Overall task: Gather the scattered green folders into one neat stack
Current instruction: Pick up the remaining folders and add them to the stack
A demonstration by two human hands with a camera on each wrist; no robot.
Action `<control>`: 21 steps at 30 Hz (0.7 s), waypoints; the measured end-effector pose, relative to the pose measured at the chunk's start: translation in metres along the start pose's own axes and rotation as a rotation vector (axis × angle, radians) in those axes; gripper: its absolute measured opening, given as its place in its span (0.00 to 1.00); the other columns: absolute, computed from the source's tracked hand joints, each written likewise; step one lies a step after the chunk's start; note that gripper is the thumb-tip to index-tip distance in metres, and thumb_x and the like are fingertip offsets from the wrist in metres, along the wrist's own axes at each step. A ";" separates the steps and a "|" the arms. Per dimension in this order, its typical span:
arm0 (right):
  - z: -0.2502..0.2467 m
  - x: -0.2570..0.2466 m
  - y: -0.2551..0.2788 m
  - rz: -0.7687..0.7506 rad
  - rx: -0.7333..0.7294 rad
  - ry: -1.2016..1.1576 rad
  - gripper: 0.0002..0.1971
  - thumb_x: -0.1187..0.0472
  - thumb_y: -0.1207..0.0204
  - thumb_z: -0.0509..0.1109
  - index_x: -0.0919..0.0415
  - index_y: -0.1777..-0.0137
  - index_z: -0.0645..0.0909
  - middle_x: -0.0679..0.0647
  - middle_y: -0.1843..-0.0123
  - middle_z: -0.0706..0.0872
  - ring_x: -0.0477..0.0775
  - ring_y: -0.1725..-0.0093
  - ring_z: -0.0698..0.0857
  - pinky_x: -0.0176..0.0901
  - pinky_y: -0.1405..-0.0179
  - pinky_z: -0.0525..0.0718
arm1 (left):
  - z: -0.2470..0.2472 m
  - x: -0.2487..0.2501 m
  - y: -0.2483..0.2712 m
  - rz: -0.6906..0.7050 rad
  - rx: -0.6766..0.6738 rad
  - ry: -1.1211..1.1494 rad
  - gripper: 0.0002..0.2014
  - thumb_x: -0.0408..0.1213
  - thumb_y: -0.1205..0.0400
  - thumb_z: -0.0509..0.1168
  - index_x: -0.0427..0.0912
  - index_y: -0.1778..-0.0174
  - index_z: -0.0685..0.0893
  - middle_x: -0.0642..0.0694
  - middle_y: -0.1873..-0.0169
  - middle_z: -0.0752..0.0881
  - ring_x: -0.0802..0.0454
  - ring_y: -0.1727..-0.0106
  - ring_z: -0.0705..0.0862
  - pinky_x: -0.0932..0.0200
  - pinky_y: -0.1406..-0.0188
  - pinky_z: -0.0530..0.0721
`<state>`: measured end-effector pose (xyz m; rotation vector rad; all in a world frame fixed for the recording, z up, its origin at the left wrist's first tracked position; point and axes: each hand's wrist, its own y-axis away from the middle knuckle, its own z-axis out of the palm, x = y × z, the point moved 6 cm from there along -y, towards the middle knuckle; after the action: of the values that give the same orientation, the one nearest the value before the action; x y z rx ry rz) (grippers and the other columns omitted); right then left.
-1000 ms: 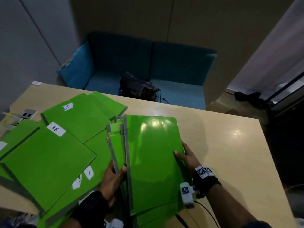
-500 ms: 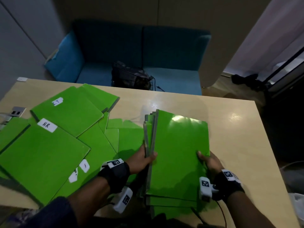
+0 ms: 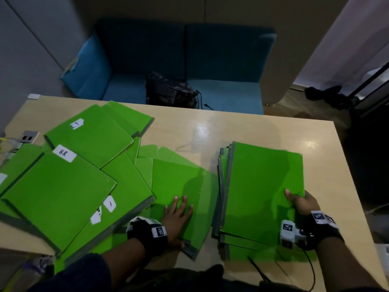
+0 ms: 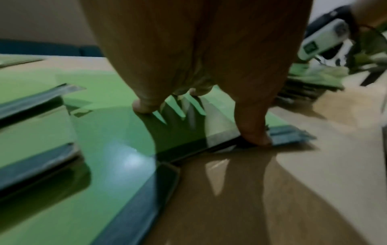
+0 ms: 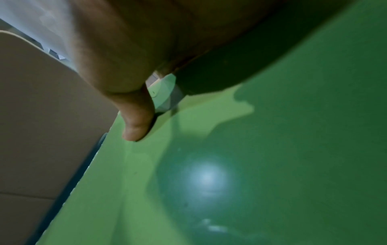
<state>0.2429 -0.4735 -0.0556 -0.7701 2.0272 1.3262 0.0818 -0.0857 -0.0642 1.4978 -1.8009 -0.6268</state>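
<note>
Mid-gathering: the right hand [image 3: 303, 202] grips the lower right corner of the partial stack of glossy green card folders [image 3: 263, 190] at right of frame. The left hand [image 3: 176, 213] presses flat, fingers spread, on a loose green folder [image 3: 174, 182] at centre. Next, I judge, comes sliding it onto the stack, edges squared.

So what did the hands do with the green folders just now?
The gathered stack moved to the right, away from the scattered folders. The left hand let go of it and now lies flat on a loose folder beside it. The right hand still holds the stack's right edge. The scattered folders stayed put.
</note>
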 end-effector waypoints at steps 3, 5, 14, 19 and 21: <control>-0.002 -0.003 -0.007 0.014 -0.005 0.074 0.21 0.60 0.24 0.78 0.66 0.32 0.82 0.69 0.43 0.89 0.71 0.47 0.89 0.65 0.41 0.86 | 0.008 0.006 -0.001 0.064 -0.035 -0.100 0.69 0.50 0.28 0.76 0.70 0.43 0.06 0.52 0.36 0.07 0.33 0.31 0.13 0.31 0.28 0.30; 0.000 -0.003 -0.008 0.014 -0.024 0.122 0.22 0.58 0.23 0.77 0.67 0.32 0.82 0.67 0.44 0.88 0.70 0.48 0.88 0.62 0.41 0.86 | 0.011 0.011 0.000 0.061 -0.064 -0.160 0.69 0.40 0.23 0.73 0.66 0.50 0.02 0.47 0.35 0.09 0.34 0.32 0.10 0.28 0.26 0.32; -0.002 0.001 -0.004 -0.023 -0.059 0.268 0.30 0.48 0.23 0.77 0.66 0.27 0.78 0.67 0.36 0.86 0.68 0.44 0.85 0.56 0.42 0.83 | -0.003 0.020 0.015 0.136 -0.195 -0.295 0.49 0.40 0.20 0.69 0.51 0.15 0.38 0.40 0.17 0.28 0.27 0.20 0.29 0.21 0.24 0.47; -0.018 0.008 -0.005 0.035 -0.042 0.194 0.28 0.54 0.21 0.76 0.67 0.25 0.75 0.61 0.40 0.83 0.66 0.45 0.82 0.53 0.42 0.80 | -0.003 0.047 0.025 0.078 -0.073 -0.135 0.42 0.27 0.16 0.58 0.49 0.15 0.37 0.45 0.22 0.24 0.33 0.20 0.27 0.19 0.24 0.43; -0.029 0.011 -0.005 0.043 -0.039 0.206 0.27 0.54 0.22 0.76 0.67 0.27 0.76 0.64 0.38 0.86 0.68 0.44 0.84 0.55 0.43 0.82 | -0.009 0.050 0.034 0.090 0.004 -0.032 0.49 0.21 0.18 0.58 0.57 0.18 0.29 0.48 0.24 0.24 0.40 0.24 0.23 0.21 0.23 0.40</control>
<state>0.2351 -0.5041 -0.0570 -0.9190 2.1941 1.3613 0.0624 -0.1263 -0.0230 1.4082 -1.8839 -0.6055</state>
